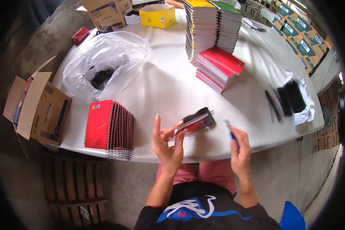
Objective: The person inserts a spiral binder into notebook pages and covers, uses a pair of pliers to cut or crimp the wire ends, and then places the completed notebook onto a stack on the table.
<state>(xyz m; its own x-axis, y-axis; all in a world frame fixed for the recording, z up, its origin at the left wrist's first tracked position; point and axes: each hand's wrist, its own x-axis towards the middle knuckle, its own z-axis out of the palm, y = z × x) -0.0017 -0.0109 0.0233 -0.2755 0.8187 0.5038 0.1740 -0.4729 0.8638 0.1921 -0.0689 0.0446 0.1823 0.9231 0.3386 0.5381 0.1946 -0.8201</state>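
My left hand (169, 151) pinches a small red notebook (195, 125) between thumb and fingers, its index finger raised. The notebook is tilted, its spine up, with a black spiral coil (212, 112) along that edge and sticking out at the far end. Against it, on the table, is a black block-like object (197, 114) whose kind I cannot make out. To the right, my right hand (240, 153) is closed around a blue-handled tool (233, 135); its metal tip is blurred and apart from the notebook.
Finished-looking red spiral notebooks (98, 128) stand stacked at left, beside an open carton (51, 111). A plastic bag (122, 46) holds black coils. More coils (291, 97) lie at right. Beyond are red covers (218, 69), tall notebook stacks (203, 34) and a yellow box (157, 16).
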